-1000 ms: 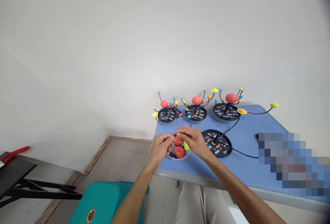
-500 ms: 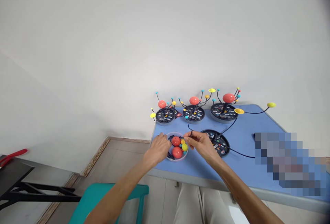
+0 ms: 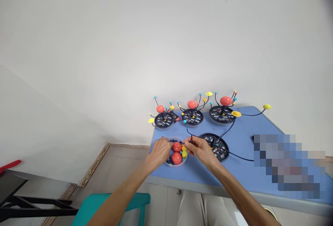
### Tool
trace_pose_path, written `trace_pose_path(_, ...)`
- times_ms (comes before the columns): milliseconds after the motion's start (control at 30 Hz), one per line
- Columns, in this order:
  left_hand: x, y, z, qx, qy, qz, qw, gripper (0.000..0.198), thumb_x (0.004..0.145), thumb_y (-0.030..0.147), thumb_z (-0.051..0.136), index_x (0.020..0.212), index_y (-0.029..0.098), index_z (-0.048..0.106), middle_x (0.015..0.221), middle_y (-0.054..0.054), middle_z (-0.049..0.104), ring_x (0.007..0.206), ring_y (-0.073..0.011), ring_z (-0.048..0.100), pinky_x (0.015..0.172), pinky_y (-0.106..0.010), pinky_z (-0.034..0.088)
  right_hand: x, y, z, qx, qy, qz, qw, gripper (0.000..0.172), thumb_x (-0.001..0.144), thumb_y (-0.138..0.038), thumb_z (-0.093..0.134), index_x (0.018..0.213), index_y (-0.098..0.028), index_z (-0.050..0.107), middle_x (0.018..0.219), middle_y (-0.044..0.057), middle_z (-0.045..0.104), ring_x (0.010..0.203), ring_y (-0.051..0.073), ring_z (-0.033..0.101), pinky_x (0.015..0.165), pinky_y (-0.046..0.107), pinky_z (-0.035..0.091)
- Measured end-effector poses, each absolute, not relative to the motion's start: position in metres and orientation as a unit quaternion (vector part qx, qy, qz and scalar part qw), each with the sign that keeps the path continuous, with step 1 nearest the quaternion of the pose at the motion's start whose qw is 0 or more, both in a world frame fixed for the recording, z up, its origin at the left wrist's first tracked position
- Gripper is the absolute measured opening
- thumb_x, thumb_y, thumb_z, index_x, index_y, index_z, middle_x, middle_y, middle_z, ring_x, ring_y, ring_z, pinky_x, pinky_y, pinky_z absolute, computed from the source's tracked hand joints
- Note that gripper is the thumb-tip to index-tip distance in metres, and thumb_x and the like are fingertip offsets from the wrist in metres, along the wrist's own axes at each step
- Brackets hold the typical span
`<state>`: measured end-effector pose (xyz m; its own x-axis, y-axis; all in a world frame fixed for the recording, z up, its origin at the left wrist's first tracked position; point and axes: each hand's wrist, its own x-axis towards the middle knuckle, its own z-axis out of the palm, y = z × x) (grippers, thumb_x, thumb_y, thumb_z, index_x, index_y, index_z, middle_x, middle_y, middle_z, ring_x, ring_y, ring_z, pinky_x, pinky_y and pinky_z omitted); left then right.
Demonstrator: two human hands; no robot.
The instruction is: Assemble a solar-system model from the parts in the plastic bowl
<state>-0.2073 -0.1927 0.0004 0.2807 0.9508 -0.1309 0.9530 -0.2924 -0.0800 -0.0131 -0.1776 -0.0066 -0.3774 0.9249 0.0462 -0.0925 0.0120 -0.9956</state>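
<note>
You are wearing pale beige trousers (image 3: 191, 209), their plain cloth creasing softly along both thighs. Your left forearm (image 3: 131, 188) and right forearm (image 3: 235, 191) are showing bare, slim and tapering towards the wrists, and your left hand (image 3: 160, 150) and right hand (image 3: 201, 151) are going gloveless.

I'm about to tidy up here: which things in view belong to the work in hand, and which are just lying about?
In the work, it seems:
left hand
right hand
bowl
red balls in it
black base with curved arms
blue table

Apparently just around:
three assembled models
teal stool
red object
black table
</note>
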Motion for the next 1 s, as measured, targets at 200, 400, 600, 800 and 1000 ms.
trace_pose_path(200,-0.207,-0.186,0.002,0.814,0.573,-0.096,0.008,0.029,0.084,0.004,0.045,0.093,0.017,0.069,0.092,-0.012,0.067,0.098,-0.0273,0.059,0.076,-0.034,0.043,-0.012,-0.18,-0.002,-0.345,-0.545,0.634,0.426,0.032,0.071,-0.048,0.068,0.07,-0.018,0.058,0.056,-0.004,0.054,0.051,0.011,0.045,0.053,0.027,0.037)
trace_pose_path(400,-0.21,-0.184,0.018,0.824,0.555,-0.11,0.021,0.026,0.086,0.007,0.044,0.089,0.016,0.068,0.095,-0.012,0.065,0.09,-0.0243,0.062,0.072,-0.031,0.043,-0.009,-0.181,0.0,-0.369,-0.542,0.623,0.426,0.022,0.069,-0.037,0.068,0.067,-0.017,0.059,0.053,-0.005,0.051,0.049,0.01,0.042,0.051,0.025,0.033)
trace_pose_path(600,-0.214,-0.197,0.027,0.842,0.524,-0.129,0.008,0.037,0.084,0.004,0.042,0.109,0.021,0.064,0.101,-0.008,0.062,0.094,-0.0238,0.059,0.073,-0.03,0.042,-0.011,-0.182,0.0,-0.382,-0.527,0.626,0.429,0.019,0.063,-0.034,0.069,0.065,-0.017,0.061,0.051,-0.006,0.049,0.047,0.009,0.039,0.047,0.024,0.029)
trace_pose_path(800,-0.21,-0.196,0.021,0.851,0.501,-0.158,-0.02,0.031,0.09,0.009,0.042,0.104,0.019,0.067,0.101,-0.013,0.062,0.096,-0.0261,0.057,0.075,-0.032,0.041,-0.012,-0.185,0.005,-0.372,-0.505,0.646,0.435,0.022,0.064,-0.037,0.072,0.066,-0.016,0.066,0.051,-0.005,0.049,0.046,0.008,0.036,0.046,0.024,0.027)
trace_pose_path(1000,-0.223,-0.209,0.058,0.844,0.525,-0.109,-0.003,0.025,0.09,0.008,0.042,0.092,0.017,0.065,0.086,-0.008,0.064,0.083,-0.0226,0.059,0.067,-0.03,0.041,-0.003,-0.19,0.006,-0.34,-0.507,0.641,0.465,0.037,0.071,-0.051,0.072,0.065,-0.016,0.064,0.051,-0.005,0.048,0.047,0.009,0.039,0.048,0.024,0.031)
